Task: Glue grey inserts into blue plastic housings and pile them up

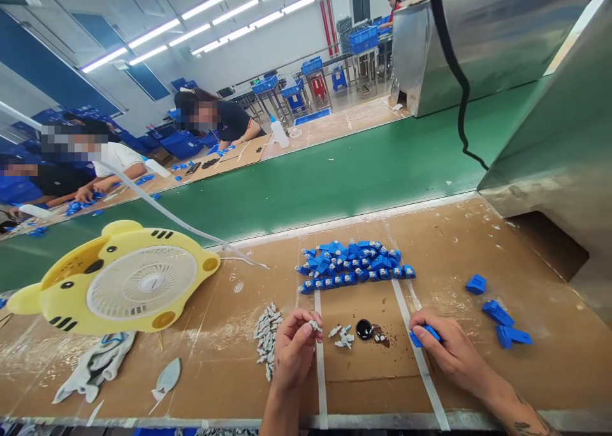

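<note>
Left hand (292,350): fingers curled together, pinching one small grey metal clip (314,326) at the fingertips; its shape is too small to make out.
Right hand (442,347): fingers closed around one blue plastic housing (423,335), mostly covered by the fingers, only a corner showing.
Blue housings, main heap (356,266): laid in rough rows on the cardboard-covered bench (549,359), beyond both hands; too many and too overlapped to count.
Blue housings, loose (497,312): about four, right of the right hand, well apart from the heap.
Grey clips, pile (266,340): just left of the left hand; count not readable.
Grey clips, stray (343,337): a few between the hands, beside one black round dab (364,329) with a brown smear.
Yellow tiger-shaped fan (125,280): one, at left.
Work glove (95,364): crumpled under the fan.
Green conveyor belt (335,181): cut off at both sides.
Co-workers opposite: three seated, partly hidden.
</note>
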### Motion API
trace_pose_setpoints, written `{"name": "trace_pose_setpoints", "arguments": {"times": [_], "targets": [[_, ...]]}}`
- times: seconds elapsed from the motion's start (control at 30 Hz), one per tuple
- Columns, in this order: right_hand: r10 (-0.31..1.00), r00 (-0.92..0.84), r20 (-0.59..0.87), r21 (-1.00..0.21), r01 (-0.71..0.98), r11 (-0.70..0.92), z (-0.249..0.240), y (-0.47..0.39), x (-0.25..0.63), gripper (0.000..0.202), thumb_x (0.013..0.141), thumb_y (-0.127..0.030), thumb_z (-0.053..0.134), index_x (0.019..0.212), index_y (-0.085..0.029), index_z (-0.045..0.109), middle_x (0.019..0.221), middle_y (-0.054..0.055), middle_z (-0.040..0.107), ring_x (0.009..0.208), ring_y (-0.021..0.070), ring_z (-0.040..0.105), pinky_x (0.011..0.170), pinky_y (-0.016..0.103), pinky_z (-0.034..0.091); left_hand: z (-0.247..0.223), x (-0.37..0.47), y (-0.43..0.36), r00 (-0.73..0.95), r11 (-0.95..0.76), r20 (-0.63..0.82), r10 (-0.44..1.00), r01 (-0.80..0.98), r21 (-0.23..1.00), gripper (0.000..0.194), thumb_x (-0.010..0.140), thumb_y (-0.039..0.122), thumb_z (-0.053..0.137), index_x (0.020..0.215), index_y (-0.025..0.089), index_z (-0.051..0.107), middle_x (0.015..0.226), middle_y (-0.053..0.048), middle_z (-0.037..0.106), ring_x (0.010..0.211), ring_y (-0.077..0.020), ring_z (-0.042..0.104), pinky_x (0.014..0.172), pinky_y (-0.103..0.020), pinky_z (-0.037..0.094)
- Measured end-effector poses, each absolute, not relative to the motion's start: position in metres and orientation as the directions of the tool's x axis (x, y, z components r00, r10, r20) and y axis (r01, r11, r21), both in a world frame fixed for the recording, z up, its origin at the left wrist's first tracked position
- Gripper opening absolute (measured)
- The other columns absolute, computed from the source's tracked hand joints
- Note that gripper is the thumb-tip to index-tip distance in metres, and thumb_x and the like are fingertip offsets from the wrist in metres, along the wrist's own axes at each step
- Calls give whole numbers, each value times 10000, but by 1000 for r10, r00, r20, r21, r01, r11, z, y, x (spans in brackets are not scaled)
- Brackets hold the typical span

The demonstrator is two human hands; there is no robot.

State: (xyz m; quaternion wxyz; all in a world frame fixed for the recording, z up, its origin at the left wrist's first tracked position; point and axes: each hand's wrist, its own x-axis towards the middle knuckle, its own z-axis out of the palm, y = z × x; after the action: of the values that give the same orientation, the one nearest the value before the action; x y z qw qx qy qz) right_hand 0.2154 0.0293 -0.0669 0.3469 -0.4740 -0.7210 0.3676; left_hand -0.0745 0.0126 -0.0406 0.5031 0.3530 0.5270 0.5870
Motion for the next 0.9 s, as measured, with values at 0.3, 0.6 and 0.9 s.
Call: {"name": "trace_pose_setpoints", "arguments": {"times": [0.3,0.6,0.9], "targets": [[916,-385,116,-857,428,288,-61,30,213,401,1028,-439,353,780,-228,586,652,-6,616,580,170,572,608,283,482,-47,-66,9,-70,97,-103,992,-81,992,439,624,603,888,689,189,757,685,-46,675,472,-127,574,402,-231,476],[929,-363,67,-862,449,237,-56,29,210,360,994,-423,371,776,-227,581,676,9,634,622,184,591,657,303,498,-45,-57,19,138,-98,40,990,439,893,296,904,483,687,835,229,821,596,-38,710,459,-158,638,488,-243,541],[946,-322,40,-880,437,186,-56,30,204,346,976,-416,372,735,-230,535,640,-6,577,588,173,542,635,293,465,-46,-55,23,459,-513,239,856,694,505,260,1015,253,529,909,238,766,798,-64,756,727,-200,718,661,-279,570]]}}
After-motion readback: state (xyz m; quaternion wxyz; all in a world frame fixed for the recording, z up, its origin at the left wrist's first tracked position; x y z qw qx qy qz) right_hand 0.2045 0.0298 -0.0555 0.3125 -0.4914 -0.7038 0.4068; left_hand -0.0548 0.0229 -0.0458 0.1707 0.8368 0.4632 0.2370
